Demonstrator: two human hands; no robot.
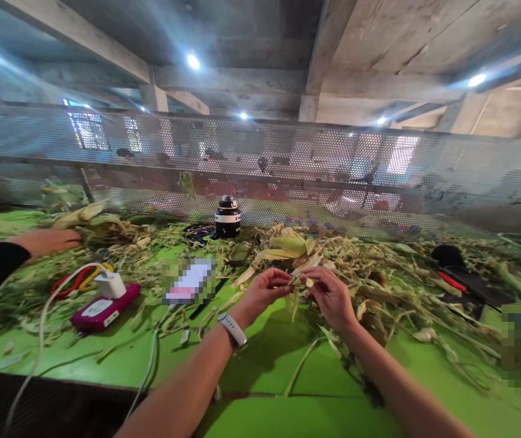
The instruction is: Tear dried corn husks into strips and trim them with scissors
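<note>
head view | left fingers point(283, 280), right fingers point(310, 281) pinch husk strip point(295, 298) | its ends hidden

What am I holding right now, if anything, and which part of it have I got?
A thin strip of husk, pinched in the fingertips of your left hand and right hand; which end is which can't be told.

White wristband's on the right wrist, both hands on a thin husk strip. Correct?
Wrong side: the head view shows the white wristband on the left wrist. Rest stands: left hand and right hand on a thin husk strip.
</note>
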